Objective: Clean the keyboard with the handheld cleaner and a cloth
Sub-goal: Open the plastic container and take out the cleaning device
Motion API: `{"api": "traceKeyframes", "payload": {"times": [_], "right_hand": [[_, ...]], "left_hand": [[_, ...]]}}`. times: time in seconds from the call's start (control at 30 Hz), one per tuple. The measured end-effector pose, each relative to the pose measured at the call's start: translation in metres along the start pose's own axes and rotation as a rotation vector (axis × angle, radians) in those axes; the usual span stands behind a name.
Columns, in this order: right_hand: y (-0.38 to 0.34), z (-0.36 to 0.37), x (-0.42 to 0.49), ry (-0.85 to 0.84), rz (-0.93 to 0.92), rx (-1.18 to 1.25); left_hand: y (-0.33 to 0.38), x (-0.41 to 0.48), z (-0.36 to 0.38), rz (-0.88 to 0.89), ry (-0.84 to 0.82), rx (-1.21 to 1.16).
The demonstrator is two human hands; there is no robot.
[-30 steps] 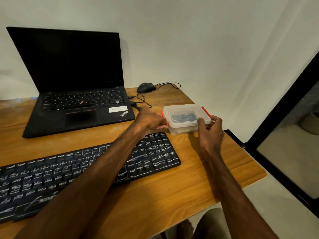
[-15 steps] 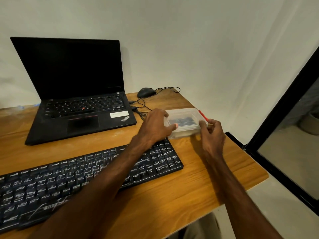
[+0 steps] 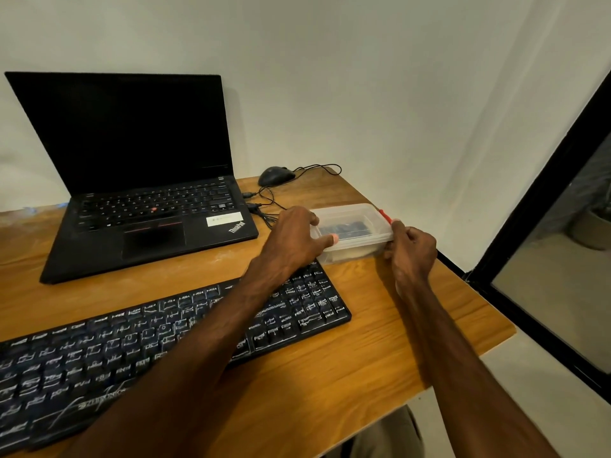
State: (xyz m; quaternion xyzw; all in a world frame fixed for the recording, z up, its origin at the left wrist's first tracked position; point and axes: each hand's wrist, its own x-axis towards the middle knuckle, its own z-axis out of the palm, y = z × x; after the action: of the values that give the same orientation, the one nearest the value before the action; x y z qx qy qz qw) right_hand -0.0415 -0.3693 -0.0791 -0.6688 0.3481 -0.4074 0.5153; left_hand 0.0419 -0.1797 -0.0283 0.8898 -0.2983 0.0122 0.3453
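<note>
Keyboard (image 3: 132,342) is lying across the near left of the wooden surface (image 3: 363,365), with an open laptop (image 3: 139,200) sitting behind it. The left hand (image 3: 291,239) is reaching over the keyboard's right end, fingers and thumb grasping the left end of a clear plastic box (image 3: 357,226). The right hand (image 3: 413,252) is curling its fingers around the box's right end, beside a red clip (image 3: 385,215). Bare wood is showing in front of the keyboard, and the surface's right edge is running close beyond the right hand.
</note>
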Motion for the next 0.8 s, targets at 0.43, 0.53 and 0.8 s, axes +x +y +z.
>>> {"api": "traceKeyframes", "payload": {"times": [0.43,0.53,0.8], "right_hand": [[0.0009,0.0020,0.0014,0.125,0.036,0.034],[-0.0025,0.0024,0.0003,0.235,0.016,0.048],[-0.0010,0.0010,-0.0049,0.087,-0.132,0.041]], "left_hand": [[-0.0023,0.0005,-0.0022,-0.006,0.004,-0.007],[-0.0029,0.0013,-0.0008,-0.025,0.005,0.000],[-0.0052,-0.0013,-0.0014,-0.143,0.076,0.016]]}}
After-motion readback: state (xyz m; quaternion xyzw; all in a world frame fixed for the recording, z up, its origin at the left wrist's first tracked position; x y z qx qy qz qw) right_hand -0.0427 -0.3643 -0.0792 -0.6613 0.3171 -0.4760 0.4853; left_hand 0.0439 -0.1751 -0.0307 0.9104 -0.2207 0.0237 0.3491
